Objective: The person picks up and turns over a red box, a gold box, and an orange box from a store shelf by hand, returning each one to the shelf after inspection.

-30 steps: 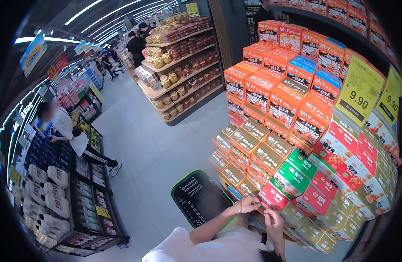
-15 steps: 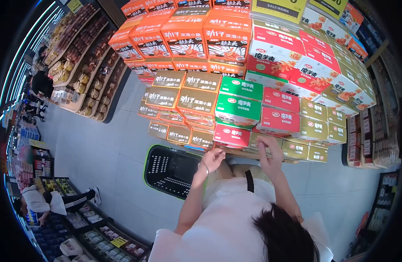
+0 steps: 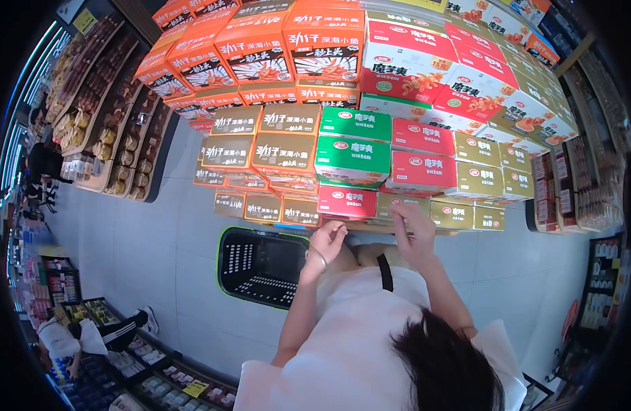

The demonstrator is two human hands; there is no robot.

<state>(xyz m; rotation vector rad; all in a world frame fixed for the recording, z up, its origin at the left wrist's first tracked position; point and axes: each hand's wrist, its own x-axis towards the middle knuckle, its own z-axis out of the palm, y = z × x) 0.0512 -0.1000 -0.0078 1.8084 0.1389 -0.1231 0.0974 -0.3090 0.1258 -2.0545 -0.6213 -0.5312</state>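
My left hand (image 3: 327, 244) is raised just in front of the lowest row of boxes, near the red box (image 3: 347, 202). Its fingers are curled together, and what they hold, if anything, is too small to name. To the right, my right hand (image 3: 415, 238) has its fingers raised in front of a gold-brown box (image 3: 403, 205), thumb and fingertips close together; nothing can be made out between them. Green boxes (image 3: 353, 161) and more red boxes (image 3: 423, 171) are stacked above. A black basket (image 3: 260, 264) with a green rim stands on the floor left of my left hand.
Large orange boxes (image 3: 254, 48) are piled at the back, with brown ones (image 3: 284, 151) in front. Shelves of packaged food (image 3: 117, 130) stand at the left, others (image 3: 575, 178) at the right. A person (image 3: 72, 339) is beside the lower-left shelves.
The view has shifted, so the boxes and basket appear further left and the boxes slightly higher. Both hands remain raised in front of the lowest boxes, with little change in pose.
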